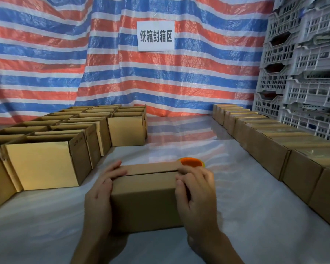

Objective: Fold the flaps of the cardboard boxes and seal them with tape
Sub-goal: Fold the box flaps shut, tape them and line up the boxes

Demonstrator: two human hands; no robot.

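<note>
L hand (pixel 101 191), R hand (pixel 196 189), gripping box (pixel 145 201) ends

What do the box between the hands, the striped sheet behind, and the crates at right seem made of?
The box looks like matte brown cardboard, with folded flaps. The sheet is probably woven plastic tarp, glossy and crinkled. The crates look like moulded grey plastic, with lattice holes.

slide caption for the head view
The left hand and right hand hold a cardboard box closed, tape roll behind it, open boxes left, closed boxes right.
</note>
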